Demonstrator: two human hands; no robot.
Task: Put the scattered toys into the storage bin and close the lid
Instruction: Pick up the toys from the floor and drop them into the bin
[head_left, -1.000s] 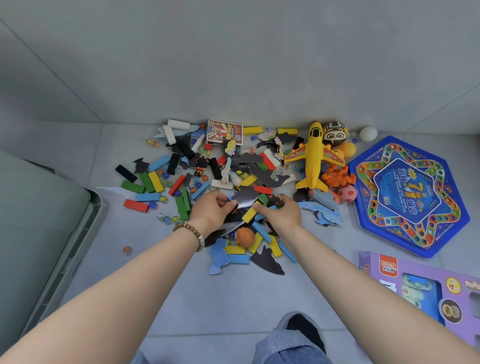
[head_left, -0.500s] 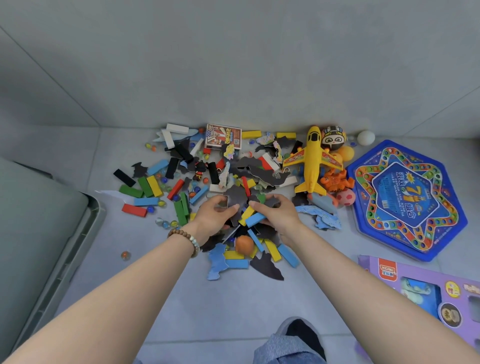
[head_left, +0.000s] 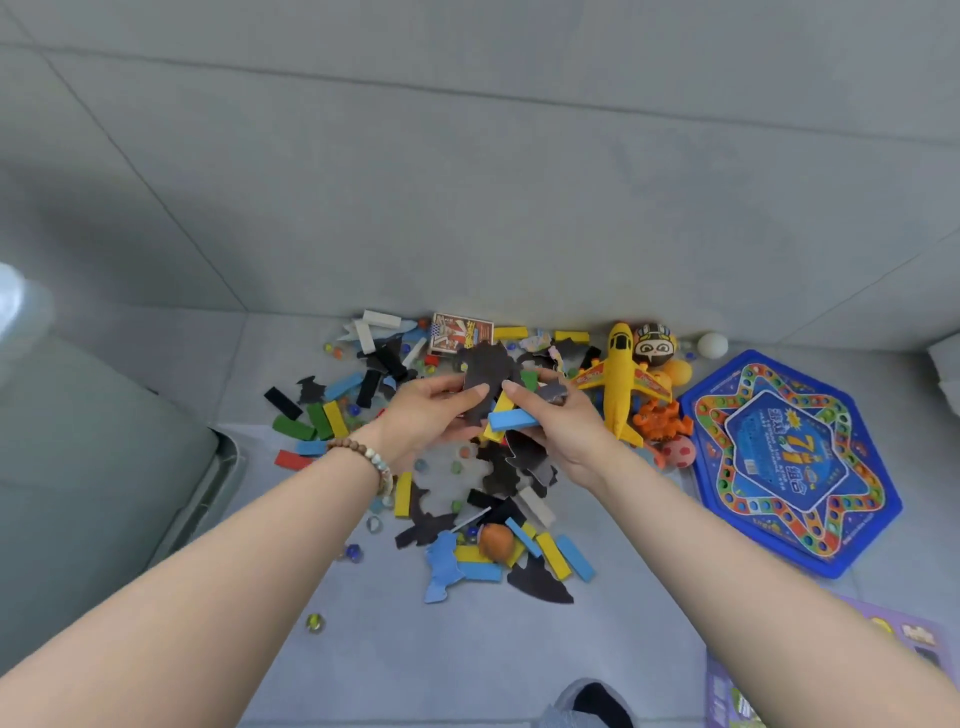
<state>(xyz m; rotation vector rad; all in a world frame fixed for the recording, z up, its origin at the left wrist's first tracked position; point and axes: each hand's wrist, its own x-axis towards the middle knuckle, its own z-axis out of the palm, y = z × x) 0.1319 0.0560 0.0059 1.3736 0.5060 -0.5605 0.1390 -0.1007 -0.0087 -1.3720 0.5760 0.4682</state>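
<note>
Now lifted, left hand (head_left: 426, 418) pinches a dark cutout (head_left: 485, 382) and right hand (head_left: 563, 428) clutches a blue block (head_left: 514, 420).

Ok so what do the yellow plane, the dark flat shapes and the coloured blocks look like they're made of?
The yellow plane looks like glossy moulded plastic, going by its sheen. The dark flat shapes seem a thin matte sheet, foam or card. The coloured blocks are matte, sharp-edged bars, likely painted wood, possibly foam.
</note>
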